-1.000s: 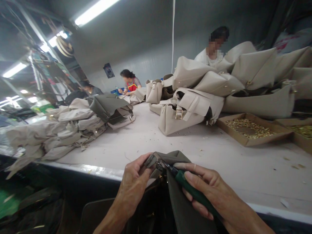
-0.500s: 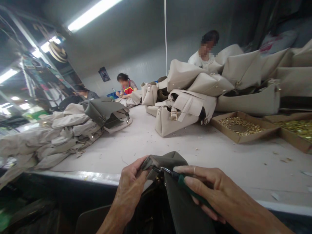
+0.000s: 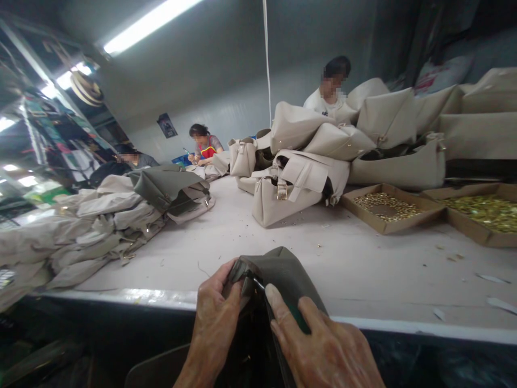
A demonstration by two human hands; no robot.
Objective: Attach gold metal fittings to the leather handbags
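A dark grey-green bag [image 3: 283, 269] lies at the table's near edge, between my hands. My left hand [image 3: 216, 318] is closed on the bag's folded edge near a strap end, thumb on top and fingers partly behind. My right hand [image 3: 315, 339] grips a screwdriver-like tool with a green handle [image 3: 298, 318]; its metal shaft points left to the spot beside my left thumb. The tool's tip is hidden in the dark folds there.
Beige bags [image 3: 299, 183] are piled across the table [image 3: 226, 231]. Shallow boxes of gold metal parts [image 3: 388, 207] stand at right. Grey-beige pieces [image 3: 81, 231] heap at left, under a dark bag [image 3: 165, 186]. Several people sit beyond. Scraps [image 3: 501, 304] lie at right.
My right hand has moved left and turned so its back shows more, bringing the tool closer to my left thumb. The view has shifted slightly.
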